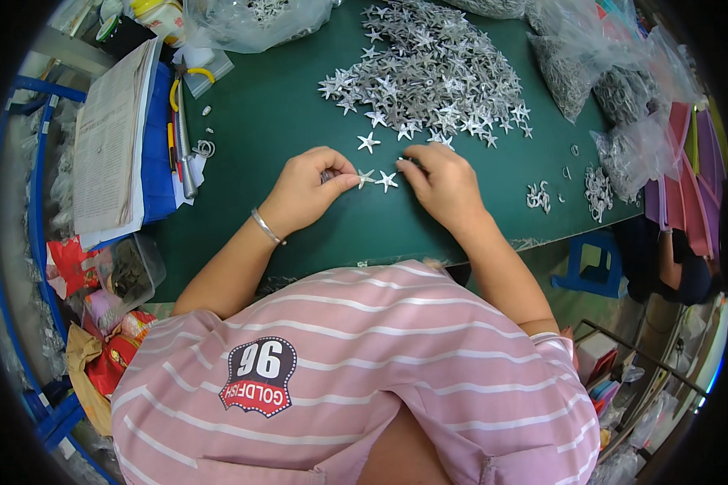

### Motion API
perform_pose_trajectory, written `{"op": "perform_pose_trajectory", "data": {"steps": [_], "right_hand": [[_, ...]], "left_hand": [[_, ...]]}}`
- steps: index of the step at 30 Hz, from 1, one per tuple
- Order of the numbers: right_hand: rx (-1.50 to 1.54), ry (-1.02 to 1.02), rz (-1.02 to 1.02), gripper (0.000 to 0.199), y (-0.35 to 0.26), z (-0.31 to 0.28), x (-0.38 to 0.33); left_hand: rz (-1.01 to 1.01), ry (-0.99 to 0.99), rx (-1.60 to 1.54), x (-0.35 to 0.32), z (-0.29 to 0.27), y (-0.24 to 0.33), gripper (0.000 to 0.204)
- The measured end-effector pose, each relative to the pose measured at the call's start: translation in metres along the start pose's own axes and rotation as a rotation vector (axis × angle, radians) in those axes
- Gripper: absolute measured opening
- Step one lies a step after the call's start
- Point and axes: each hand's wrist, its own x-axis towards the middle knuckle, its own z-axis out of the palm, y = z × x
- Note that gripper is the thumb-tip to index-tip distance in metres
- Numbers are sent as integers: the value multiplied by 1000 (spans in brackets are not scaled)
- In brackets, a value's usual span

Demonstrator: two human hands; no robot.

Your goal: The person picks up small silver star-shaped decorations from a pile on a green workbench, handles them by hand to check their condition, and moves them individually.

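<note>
My left hand [317, 184], with a silver bangle [267, 226] on its wrist, pinches a small silver starfish-shaped piece [366, 179] between thumb and forefinger. Just to the right of it is a second silver starfish piece [387, 182], close to or touching the first; I cannot tell if they are joined. My right hand [445, 179] is closed beside that second piece, thumb against forefinger, with a tiny bit of something pale at the fingertips. Beyond my hands a loose starfish piece [369, 143] lies in front of a big heap of similar pieces [441, 69].
Small metal rings [539, 198] and a pile of metal links [598, 194] lie on the green table [243, 113] at right, near plastic bags of metal parts [566, 77]. Yellow-handled pliers [177, 89] and papers [117, 133] are at left. A blue stool [590, 263] and another person's arm [669, 259] show at right.
</note>
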Motion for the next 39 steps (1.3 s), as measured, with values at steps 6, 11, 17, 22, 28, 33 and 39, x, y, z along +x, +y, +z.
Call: {"op": "perform_pose_trajectory", "data": {"steps": [6,11,17,22,28,33,39], "right_hand": [[1040,-181,450,9,17,-7,8],[1086,-281,457,10,14,-14,6],[338,-163,-57,13,8,6,-13],[1759,-291,355,5,17,-28,-2],[231,-71,134,24,22,-6,24],[-215,-10,26,27,8,6,23],[5,-66,-57,33,8,2,20]], "left_hand": [[-124,-343,-1408,-4,-13,0,7],[-186,-19,-737,6,-2,-2,7],[289,193,443,44,17,0,21],[250,161,478,41,20,0,15],[287,140,489,41,24,4,15],[136,71,177,33,18,1,13],[-473,67,-1251,41,-6,6,13]]}}
